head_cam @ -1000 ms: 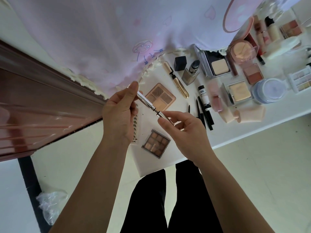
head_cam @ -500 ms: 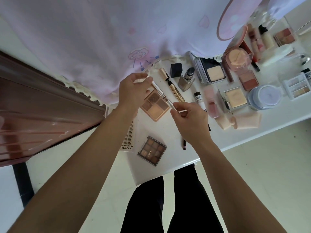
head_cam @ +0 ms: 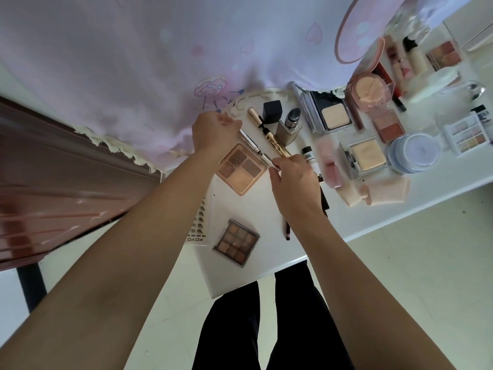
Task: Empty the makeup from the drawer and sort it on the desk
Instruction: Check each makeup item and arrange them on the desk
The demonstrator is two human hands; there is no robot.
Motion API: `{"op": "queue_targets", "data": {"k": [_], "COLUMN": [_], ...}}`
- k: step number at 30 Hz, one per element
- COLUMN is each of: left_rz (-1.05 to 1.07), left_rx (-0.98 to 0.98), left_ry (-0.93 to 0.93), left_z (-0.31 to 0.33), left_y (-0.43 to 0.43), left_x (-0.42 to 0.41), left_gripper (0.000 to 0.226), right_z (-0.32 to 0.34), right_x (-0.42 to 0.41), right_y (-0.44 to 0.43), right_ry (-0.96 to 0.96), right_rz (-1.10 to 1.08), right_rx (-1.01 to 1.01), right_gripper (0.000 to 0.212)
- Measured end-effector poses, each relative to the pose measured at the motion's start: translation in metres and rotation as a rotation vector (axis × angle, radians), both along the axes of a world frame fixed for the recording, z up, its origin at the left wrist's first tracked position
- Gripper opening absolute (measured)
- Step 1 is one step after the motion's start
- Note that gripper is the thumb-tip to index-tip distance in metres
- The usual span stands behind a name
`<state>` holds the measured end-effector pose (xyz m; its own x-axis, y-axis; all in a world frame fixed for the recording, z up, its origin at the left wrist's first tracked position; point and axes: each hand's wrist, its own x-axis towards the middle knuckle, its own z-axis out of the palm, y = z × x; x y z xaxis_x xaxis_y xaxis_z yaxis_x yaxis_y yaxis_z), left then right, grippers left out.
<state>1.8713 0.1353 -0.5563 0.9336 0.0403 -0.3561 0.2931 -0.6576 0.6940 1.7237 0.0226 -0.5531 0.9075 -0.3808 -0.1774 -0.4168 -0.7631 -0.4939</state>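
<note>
Your left hand [head_cam: 213, 132] grips the barrel of a slim silver pencil [head_cam: 250, 142] while your right hand [head_cam: 293, 182] pinches what looks like its cap [head_cam: 269, 162], both just above the four-pan palette [head_cam: 240, 169] on the desk [head_cam: 256, 209]. It looks light, stiff and slick, so hold the barrel mid-length and keep off the thin tip, which would likely snap

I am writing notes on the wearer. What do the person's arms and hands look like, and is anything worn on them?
The left forearm and the right forearm are bare to the frame edge; no sleeve shows. The left hand and the right hand wear no gloves, and no watch, bracelet or ring is visible from this side.
</note>
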Motion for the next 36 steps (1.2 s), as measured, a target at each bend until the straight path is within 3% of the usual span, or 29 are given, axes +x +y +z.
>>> {"op": "queue_targets", "data": {"k": [5, 10, 12, 17, 22, 25, 29, 33, 36], "left_rz": [-0.294, -0.625, -0.646, -0.450, -0.462, -0.435, -0.339, -0.404, -0.500], "left_rx": [0.137, 0.406, 0.431, 0.289, -0.011, -0.140, -0.352, -0.332, -0.298], "left_ry": [-0.194, -0.130, -0.147, -0.154, -0.017, 0.076, 0.069, 0.050, 0.066], "left_z": [0.012, 0.015, 0.011, 0.015, 0.039, 0.052, 0.060, 0.066, 0.070], "left_y": [0.022, 0.045, 0.047, 0.054, 0.079, 0.088, 0.087, 0.086, 0.086], "left_x": [-0.036, -0.090, -0.100, -0.103, -0.123, -0.134, -0.139, -0.138, -0.138], "left_gripper": [0.034, 0.073, 0.085, 0.081, 0.083, 0.088, 0.088, 0.088, 0.086], "right_z": [-0.004, -0.004, -0.004, -0.003, 0.017, 0.024, 0.029, 0.030, 0.030], "right_x": [-0.011, -0.037, -0.045, -0.055, -0.051, -0.046, -0.045, -0.047, -0.049], "right_y": [0.002, 0.010, 0.015, 0.017, 0.014, 0.014, 0.021, 0.020, 0.016], "right_ry": [-0.169, -0.291, -0.298, -0.227, -0.080, 0.042, 0.107, 0.202, 0.289], "right_rz": [-0.062, -0.166, -0.186, -0.243, -0.346, -0.242, -0.151, -0.177, -0.182], "right_rx": [0.063, 0.158, 0.197, 0.320, 0.772, 0.977, 1.057, 1.237, 1.440], "right_gripper": [0.025, 0.022, 0.021, 0.025, 0.024, 0.022, 0.018, 0.021, 0.038]}}
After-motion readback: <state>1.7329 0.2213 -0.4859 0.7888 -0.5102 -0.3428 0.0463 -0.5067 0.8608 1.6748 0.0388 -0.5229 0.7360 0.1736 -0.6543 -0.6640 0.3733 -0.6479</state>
